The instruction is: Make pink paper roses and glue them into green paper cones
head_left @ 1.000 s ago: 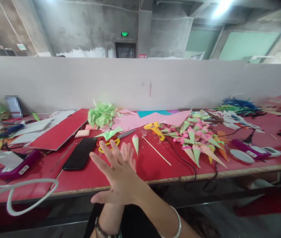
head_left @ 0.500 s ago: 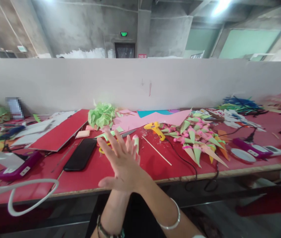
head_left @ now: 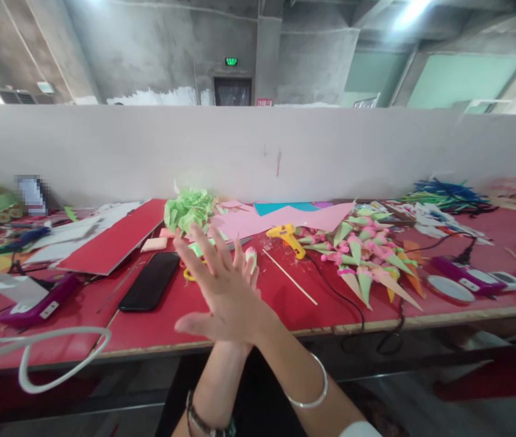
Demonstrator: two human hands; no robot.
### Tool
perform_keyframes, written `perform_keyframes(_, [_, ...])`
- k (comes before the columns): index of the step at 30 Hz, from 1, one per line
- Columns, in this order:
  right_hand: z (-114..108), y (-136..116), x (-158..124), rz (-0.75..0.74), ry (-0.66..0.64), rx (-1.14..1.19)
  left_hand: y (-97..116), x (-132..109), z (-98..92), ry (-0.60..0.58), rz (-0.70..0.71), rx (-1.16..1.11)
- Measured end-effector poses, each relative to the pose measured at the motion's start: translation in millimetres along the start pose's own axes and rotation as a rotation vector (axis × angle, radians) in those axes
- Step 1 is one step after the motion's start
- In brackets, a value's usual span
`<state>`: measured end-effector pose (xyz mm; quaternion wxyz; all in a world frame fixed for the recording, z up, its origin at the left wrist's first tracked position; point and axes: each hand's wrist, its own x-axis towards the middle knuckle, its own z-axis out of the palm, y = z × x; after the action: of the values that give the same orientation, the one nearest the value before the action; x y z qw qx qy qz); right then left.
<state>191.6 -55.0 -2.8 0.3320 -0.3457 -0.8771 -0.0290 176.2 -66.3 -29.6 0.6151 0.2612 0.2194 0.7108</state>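
My right hand, a silver bangle on its wrist, is raised over the front edge of the red table with its fingers stretched and spread. My left hand lies behind it, palm against palm, and only its fingertips show. Neither hand holds anything. Just beyond the fingertips lie yellow-handled scissors and a single green and pink paper cone. A black phone rests to the left of the hands.
A yellow glue gun, a thin wooden stick and a pile of paper cones lie to the right. Green tissue, pink paper and a red sheet sit behind. A white cable loop hangs left.
Both joined hands have moved up and a little away from me, now covering more of the scissors. The view has shifted slightly.
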Motion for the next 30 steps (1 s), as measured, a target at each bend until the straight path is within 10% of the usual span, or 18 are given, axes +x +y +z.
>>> perform_keyframes(6, [5.2, 18.6, -9.0, 0.122, 0.004, -0.029, 16.9, 0.4, -10.0, -0.058, -0.127, -0.109])
perform_keyframes(9, [9.9, 4.2, -22.1, 0.022, -0.036, 0.011, 7.8, -5.4, 4.2, -0.047, 0.462, -0.172])
perform_keyframes(11, [6.6, -4.4, -22.4, -0.010, -0.004, 0.025, -0.9, -10.2, 12.9, 0.002, 0.545, -0.121])
perform_keyframes(19, [-0.6, 38.8, -18.1, 0.203, 0.220, 0.053, 6.5, -14.2, -6.4, -0.004, -0.376, -0.068])
perform_keyframes(25, [15.8, 45.9, -25.7, 0.432, 0.564, 0.094, 6.5, -10.1, -8.1, 0.105, -0.397, -0.124])
perform_keyframes(30, [7.3, 44.8, -27.4, 0.385, 0.606, 0.258, 15.3, -0.4, -9.9, 0.202, -0.299, -0.136])
